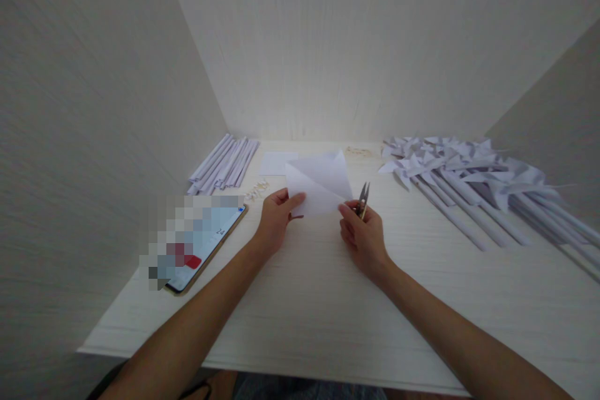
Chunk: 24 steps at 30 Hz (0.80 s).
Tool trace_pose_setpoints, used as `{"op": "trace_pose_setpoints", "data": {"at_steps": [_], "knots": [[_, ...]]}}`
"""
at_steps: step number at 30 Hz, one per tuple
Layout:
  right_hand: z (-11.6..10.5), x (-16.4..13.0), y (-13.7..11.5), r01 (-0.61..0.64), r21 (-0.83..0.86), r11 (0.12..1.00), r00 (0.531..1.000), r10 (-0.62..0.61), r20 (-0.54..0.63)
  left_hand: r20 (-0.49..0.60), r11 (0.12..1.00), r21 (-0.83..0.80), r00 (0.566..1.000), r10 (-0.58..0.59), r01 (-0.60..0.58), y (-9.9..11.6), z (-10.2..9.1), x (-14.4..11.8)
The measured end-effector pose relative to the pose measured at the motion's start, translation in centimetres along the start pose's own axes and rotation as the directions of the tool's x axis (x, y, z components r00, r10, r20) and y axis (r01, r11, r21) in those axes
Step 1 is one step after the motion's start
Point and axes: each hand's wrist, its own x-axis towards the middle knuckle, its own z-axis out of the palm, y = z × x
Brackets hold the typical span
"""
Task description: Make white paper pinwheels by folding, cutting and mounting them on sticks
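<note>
A white sheet of paper [319, 181] with a diagonal crease is held up over the middle of the table. My left hand [275, 219] pinches its lower left side, thumb on top. At the lower right corner, my right hand [364, 234] has thumb and finger on the paper's edge. That same hand also keeps a small pair of thread snips [364, 194] in its grip, blades pointing up and away. Another flat white sheet [274, 163] lies behind the held one, partly covered by it.
Rolled paper sticks [225, 165] are stacked at the back left, near small pale bits [257, 190]. A phone [210, 250] lies at left. Several paper pinwheels [450, 175] are piled at right. Thin brownish pieces [359, 151] lie by the back wall [304, 62].
</note>
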Motion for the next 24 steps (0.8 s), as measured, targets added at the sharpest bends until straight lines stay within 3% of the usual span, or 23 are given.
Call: {"op": "trace_pose_setpoints", "data": {"at_steps": [4, 9, 11, 15, 20, 24], "knots": [[-0.2, 0.6, -0.5, 0.035, 0.102, 0.994, 0.996, -0.027, -0.081, 0.12, 0.994, 0.069, 0.989, -0.092, 0.084, -0.4, 0.4, -0.5], [-0.3, 0.7, -0.6, 0.052, 0.093, 0.994, 0.996, -0.045, -0.072, 0.235, 0.988, 0.113, 0.963, -0.131, 0.107, -1.0, 0.6, -0.8], [-0.3, 0.7, -0.5, 0.063, 0.071, 0.996, 0.997, -0.059, -0.049, 0.211, 0.99, 0.088, 0.969, -0.126, 0.11, -1.0, 0.7, -0.8], [-0.1, 0.7, -0.4, 0.048, 0.048, 0.998, 0.999, -0.049, 0.004, 0.053, 0.997, -0.032, 0.997, -0.062, 0.064, -0.9, 0.7, -0.8], [-0.2, 1.0, -0.5, 0.062, 0.052, 0.997, 0.997, -0.06, -0.041, 0.097, 0.982, 0.185, 0.993, -0.064, 0.046, -1.1, 0.6, -0.9], [-0.3, 0.7, -0.2, 0.062, -0.035, 0.997, 0.997, -0.063, -0.039, 0.025, 0.967, 0.25, 0.999, 0.041, -0.046, -1.4, 0.9, -1.0]]}}
